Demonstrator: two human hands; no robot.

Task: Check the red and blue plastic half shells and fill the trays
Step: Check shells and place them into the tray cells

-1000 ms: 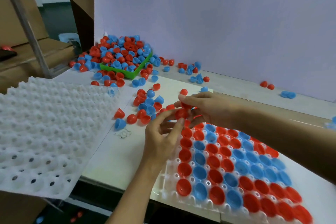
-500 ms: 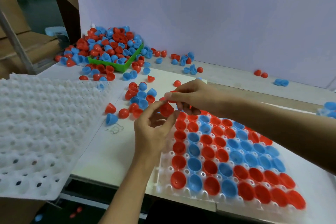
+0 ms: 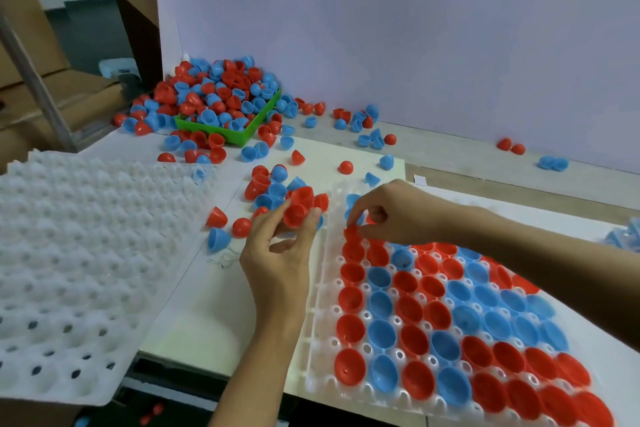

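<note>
Far left, an empty white tray (image 3: pixel 79 253) lies tilted over the bench (image 3: pixel 194 315) edge, its cups all bare except one blue shell near its far right corner. Behind it, cardboard boxes (image 3: pixel 41 87). Far left-centre, a green bin (image 3: pixel 242 130) heaped with red and blue half shells (image 3: pixel 221 90), many spilled around it onto the bench. A loose cluster of shells (image 3: pixel 268 189) sits nearer, just far-left of the hands; a red cone-shaped shell (image 3: pixel 216 217), a red dome (image 3: pixel 241 227) and a blue shell (image 3: pixel 218 240) lie at its near left.

Left hand (image 3: pixel 277 253) is raised above the bench just left of the filled tray, thumb and fingers (image 3: pixel 311 218) pinching a red half shell (image 3: pixel 295 215), with another red shell (image 3: pixel 302 196) touching it on the far side; cannot tell whether that one is held too.

Right hand (image 3: pixel 398 211) reaches in from the right over the far left corner of the filled tray (image 3: pixel 318 333), fingers curled, fingertips pinching a small red shell (image 3: pixel 351 231) down at a cup in the left column's far end. A blue shell (image 3: pixel 353 199) sits in the tray just beyond the fingers.

The filled tray holds red and blue shells open side up in diagonal bands; far rows near the hand have bare cups.

Right, along the white backboard (image 3: pixel 415 28), two red shells (image 3: pixel 510 146) and a blue pair (image 3: pixel 553 163) lie well apart from the rest. More blue shells at the right edge, blurred.
</note>
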